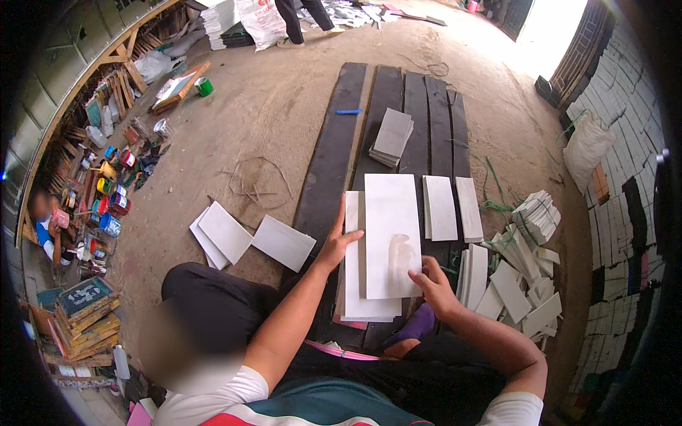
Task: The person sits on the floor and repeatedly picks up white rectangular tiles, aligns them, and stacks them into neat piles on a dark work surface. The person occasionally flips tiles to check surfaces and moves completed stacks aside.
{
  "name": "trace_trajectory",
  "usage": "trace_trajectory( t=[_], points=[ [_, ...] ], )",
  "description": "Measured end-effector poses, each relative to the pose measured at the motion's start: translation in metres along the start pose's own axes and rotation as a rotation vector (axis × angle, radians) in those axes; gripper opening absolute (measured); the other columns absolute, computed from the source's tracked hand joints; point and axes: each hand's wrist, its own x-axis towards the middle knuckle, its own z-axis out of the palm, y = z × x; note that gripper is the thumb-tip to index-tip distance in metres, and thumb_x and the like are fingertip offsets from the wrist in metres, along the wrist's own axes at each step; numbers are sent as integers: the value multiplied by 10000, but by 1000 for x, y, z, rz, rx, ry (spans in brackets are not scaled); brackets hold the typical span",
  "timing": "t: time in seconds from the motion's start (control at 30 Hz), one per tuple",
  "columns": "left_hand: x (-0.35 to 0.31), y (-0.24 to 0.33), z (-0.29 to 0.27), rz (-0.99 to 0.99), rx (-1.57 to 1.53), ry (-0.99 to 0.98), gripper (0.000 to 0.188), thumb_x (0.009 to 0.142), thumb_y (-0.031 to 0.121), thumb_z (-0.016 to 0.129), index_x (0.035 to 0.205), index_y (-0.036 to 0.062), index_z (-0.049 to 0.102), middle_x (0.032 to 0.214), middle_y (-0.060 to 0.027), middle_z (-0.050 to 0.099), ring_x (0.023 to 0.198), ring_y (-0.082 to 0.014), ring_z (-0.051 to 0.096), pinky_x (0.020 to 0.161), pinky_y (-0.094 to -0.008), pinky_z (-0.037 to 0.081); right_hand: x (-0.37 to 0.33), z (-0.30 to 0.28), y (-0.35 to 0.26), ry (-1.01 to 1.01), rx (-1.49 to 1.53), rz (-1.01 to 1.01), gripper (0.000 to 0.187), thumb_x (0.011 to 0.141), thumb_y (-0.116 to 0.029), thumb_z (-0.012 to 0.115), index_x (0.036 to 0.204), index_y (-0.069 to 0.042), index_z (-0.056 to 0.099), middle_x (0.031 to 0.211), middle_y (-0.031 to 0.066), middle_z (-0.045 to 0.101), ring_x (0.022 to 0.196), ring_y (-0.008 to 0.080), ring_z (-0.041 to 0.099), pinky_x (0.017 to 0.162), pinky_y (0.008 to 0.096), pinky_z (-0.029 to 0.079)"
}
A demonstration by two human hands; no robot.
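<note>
A flat white rectangular panel [387, 206] with a greyish smear on its lower part lies in front of me, over a stack of similar panels [369, 309]. My left hand [337, 245] is wrapped round the left edges, its thumb on top and its fingers underneath. At the lower right edge of the upper panel, my right hand [435, 284] pinches it, thumb on the face; its other fingers are curled and partly hidden. Dark planks [327, 163] run beneath the panels.
A small panel stack [392, 135] and a blue strip [349, 111] lie farther along the planks. Loose panels [226, 233] are at left, more stacks [440, 209] and a heap [522, 295] at right. Paint cans [110, 224] line the left side; a person's legs [291, 21] stand far ahead.
</note>
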Motion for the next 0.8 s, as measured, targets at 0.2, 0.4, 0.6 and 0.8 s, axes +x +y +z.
trace_trajectory(
  t=[0.2,0.4,0.6,0.8],
  points=[
    [0,-1,1,23,1,-2,914,980,164,568,1692,122,-4,1751,-174,76,1612,-288,92,1293,-410,85,34,9,-20,90,-93,-184,710,1067,-223,622,1637,-55,233,1251,190,613,1123,210,588,966,361,494],
    [-1,-16,2,121,155,55,720,1125,364,415,1687,98,53,1760,-147,33,1621,-268,-1,1296,-411,53,15,29,11,78,-270,-177,744,1030,-243,661,1637,-86,262,1534,278,487,1389,346,527,1146,452,429],
    [2,-31,-1,124,173,88,764,1124,540,263,1662,12,134,1737,-166,145,1605,-279,114,1297,-407,89,1,40,-7,97,-482,-146,800,1009,-346,672,1638,-92,246,1124,302,718,1020,401,734,926,485,560],
    [4,-90,-37,-158,90,156,777,1102,576,362,1586,-31,369,1660,-173,352,1530,-277,318,1270,-392,211,0,51,-11,165,-676,-164,823,994,-435,680,1638,-112,282,913,227,734,819,329,735,793,422,567]
  ],
)
